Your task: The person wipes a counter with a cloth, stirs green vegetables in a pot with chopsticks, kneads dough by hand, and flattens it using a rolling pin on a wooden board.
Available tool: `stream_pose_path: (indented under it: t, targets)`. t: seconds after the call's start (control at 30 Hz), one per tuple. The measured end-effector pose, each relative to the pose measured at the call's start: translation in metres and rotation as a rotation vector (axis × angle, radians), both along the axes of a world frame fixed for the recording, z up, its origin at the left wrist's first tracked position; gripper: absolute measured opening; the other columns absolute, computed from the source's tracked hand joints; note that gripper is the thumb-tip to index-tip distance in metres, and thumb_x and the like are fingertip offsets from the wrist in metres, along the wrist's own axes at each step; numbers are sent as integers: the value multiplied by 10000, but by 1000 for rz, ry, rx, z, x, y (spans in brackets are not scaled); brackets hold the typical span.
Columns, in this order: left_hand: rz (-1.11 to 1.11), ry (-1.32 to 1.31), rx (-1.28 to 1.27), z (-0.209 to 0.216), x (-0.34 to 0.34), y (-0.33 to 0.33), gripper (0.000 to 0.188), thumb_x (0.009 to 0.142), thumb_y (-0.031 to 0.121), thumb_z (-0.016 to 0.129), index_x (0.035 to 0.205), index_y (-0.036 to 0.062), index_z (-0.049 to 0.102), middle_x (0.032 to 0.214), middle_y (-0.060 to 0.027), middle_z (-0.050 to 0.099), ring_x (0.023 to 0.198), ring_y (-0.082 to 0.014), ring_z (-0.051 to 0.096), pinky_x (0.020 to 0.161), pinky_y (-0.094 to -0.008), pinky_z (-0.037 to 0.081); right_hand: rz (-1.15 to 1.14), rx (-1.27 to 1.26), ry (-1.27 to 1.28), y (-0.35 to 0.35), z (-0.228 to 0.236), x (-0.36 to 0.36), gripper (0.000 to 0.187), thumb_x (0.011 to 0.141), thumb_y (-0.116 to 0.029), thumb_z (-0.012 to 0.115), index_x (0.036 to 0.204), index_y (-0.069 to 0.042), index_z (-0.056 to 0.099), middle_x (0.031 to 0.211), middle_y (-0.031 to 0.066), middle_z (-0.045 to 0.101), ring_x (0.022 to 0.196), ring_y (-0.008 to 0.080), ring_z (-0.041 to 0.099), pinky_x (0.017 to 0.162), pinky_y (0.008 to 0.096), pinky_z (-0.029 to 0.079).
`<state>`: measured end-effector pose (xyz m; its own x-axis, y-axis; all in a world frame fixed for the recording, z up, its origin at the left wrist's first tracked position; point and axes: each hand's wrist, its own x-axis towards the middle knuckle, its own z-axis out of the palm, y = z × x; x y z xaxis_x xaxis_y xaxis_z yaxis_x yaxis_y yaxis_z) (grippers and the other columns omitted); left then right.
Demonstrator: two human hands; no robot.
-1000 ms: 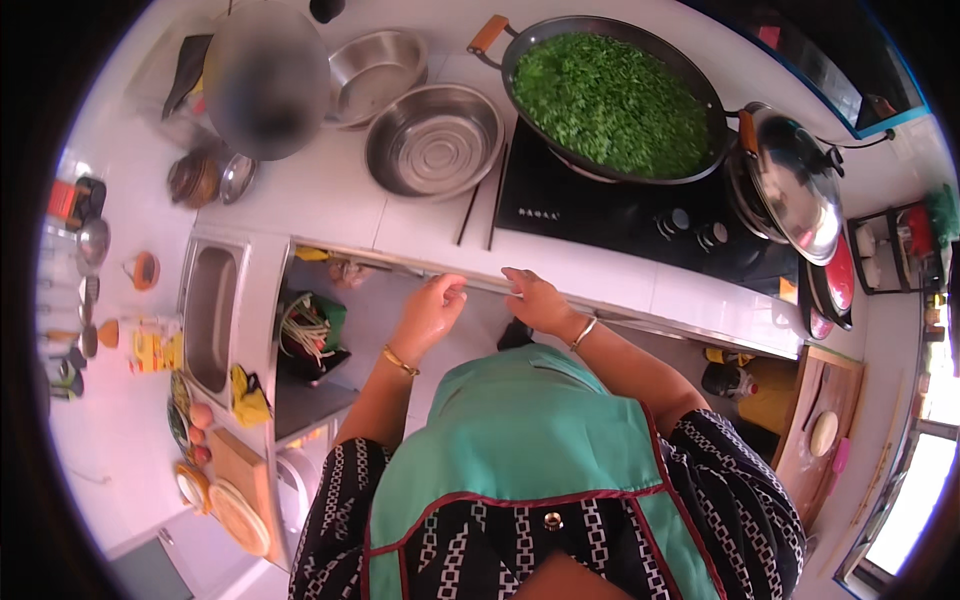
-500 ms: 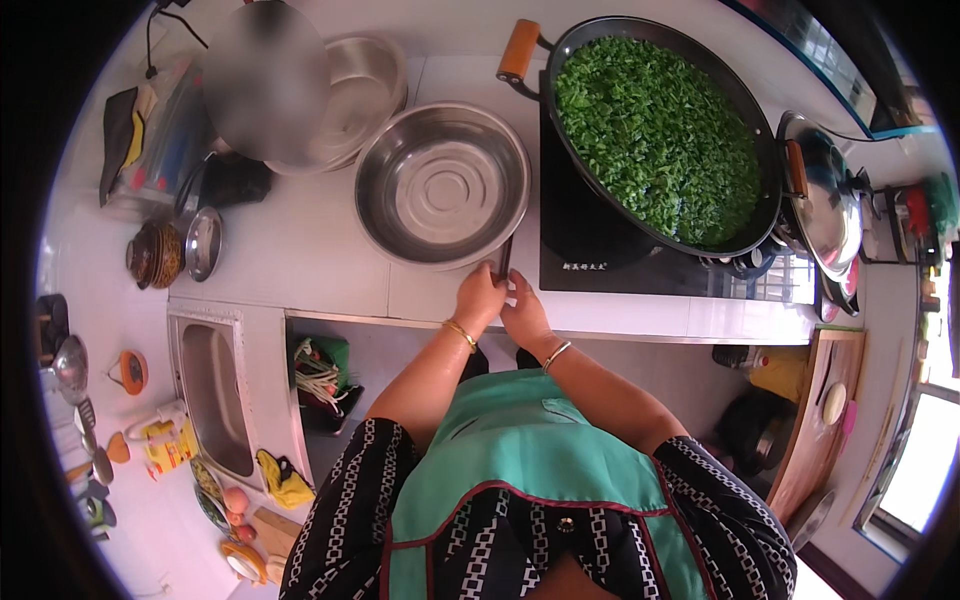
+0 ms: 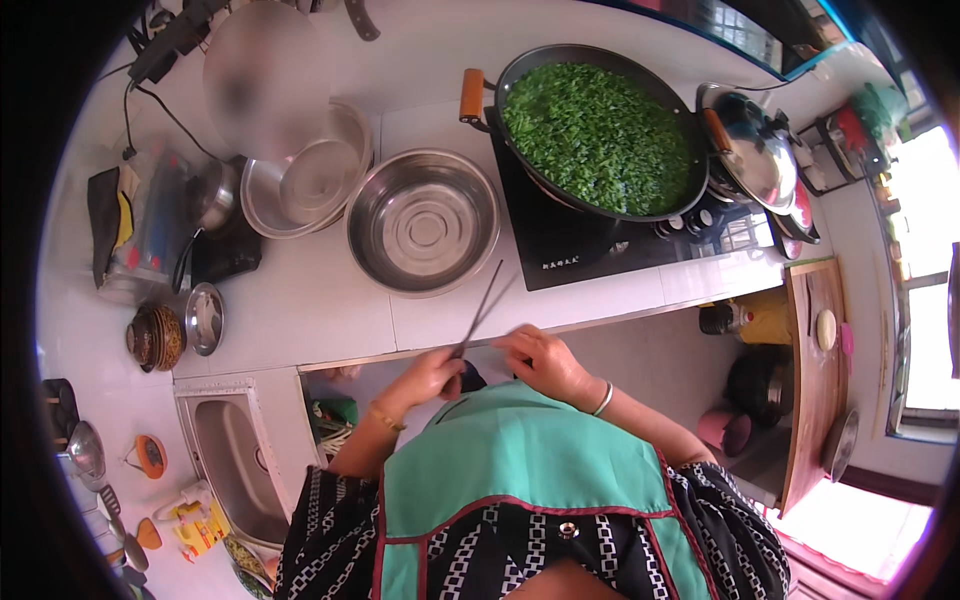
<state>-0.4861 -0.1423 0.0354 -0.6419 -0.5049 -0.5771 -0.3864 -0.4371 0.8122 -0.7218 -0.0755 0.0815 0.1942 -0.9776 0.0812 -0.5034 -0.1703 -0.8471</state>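
My left hand (image 3: 428, 380) is closed round the lower ends of a pair of long, dark chopsticks (image 3: 480, 312). Their tips spread slightly as they point up toward the counter, just short of an empty steel basin (image 3: 425, 268). Just to the right, my right hand (image 3: 552, 365) is apart from the chopsticks, its fingers loosely bent and slightly blurred, with nothing visible in them. Both hands are over the counter's front edge, close to my green apron. Beyond them to the right, a black wok (image 3: 600, 207) full of chopped green leaves (image 3: 605, 135) stands on a black cooktop (image 3: 575, 257).
A second steel basin (image 3: 262, 205) sits behind the first, partly hidden by a blurred patch. At the right stands a lidded pot (image 3: 765, 165). On the left are stacked brown bowls (image 3: 150, 338), a small metal bowl (image 3: 205, 318) and a sink (image 3: 232, 465).
My hands have drawn apart and back toward my body. The chopsticks, upright between both hands before, now slant out of my left hand. The view has shifted, moving basin and wok in the picture.
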Motion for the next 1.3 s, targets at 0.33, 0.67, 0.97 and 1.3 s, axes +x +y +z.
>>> stream_pose_path:
  t: [0.33, 0.67, 0.97, 1.3]
  targets:
    - [211, 358, -88, 140, 24, -12, 302, 1006, 299, 438, 1052, 21, 549, 702, -33, 599, 600, -130, 600, 536, -232, 459, 213, -728, 339, -78, 94, 67, 260, 700, -75, 635, 961, -79, 629, 905, 63, 544, 788, 226, 607, 669, 334, 520]
    - [763, 272, -711, 211, 168, 44, 278, 987, 300, 494, 998, 36, 579, 882, -47, 629, 845, -110, 601, 742, -272, 494, 656, -770, -138, -126, 166, 246, 162, 781, -16, 656, 936, -47, 617, 874, 113, 597, 731, 284, 629, 620, 360, 508]
    - [1392, 10, -875, 255, 432, 134, 206, 961, 197, 520, 1073, 37, 585, 935, -37, 631, 899, -121, 614, 785, -257, 501, 1209, -138, -430, -106, 209, 548, 140, 955, -128, 460, 1000, -19, 535, 792, 81, 593, 656, 178, 602, 643, 300, 490]
    - [1987, 641, -802, 232, 708, 111, 388, 920, 228, 562, 1240, 35, 456, 1140, -124, 562, 1062, -259, 577, 897, -383, 493, 1157, 201, -656, -113, 286, 880, 233, 901, -64, 407, 1083, -1, 538, 929, 82, 557, 656, 156, 605, 586, 284, 525]
